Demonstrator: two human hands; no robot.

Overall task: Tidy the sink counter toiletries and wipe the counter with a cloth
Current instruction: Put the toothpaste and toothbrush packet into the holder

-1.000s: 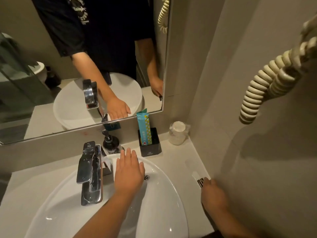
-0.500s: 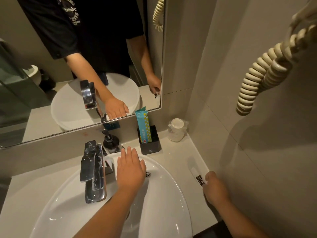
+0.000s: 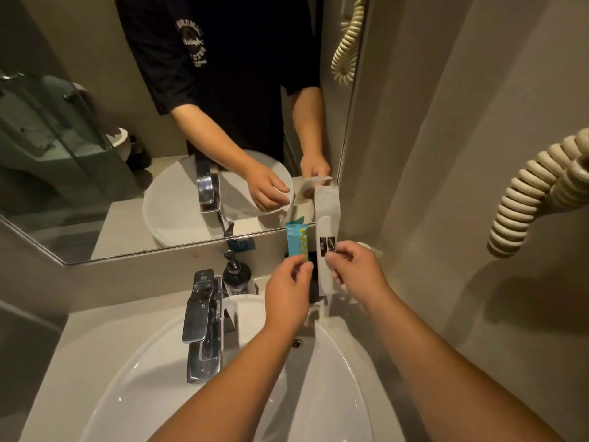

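Chrome faucet (image 3: 204,317) standing at the basin's (image 3: 134,378) nine o'clock; mirror (image 3: 95,138) hanging at twelve; coiled cord (image 3: 526,199) dangling at three o'clock.

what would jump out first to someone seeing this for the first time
Two bare hands meet above the back of the white basin: the right hand holds a long white sachet upright, and the left hand pinches at a teal packet beside it. The chrome tap gleams to their left, and a cream coiled cord hangs on the right wall.
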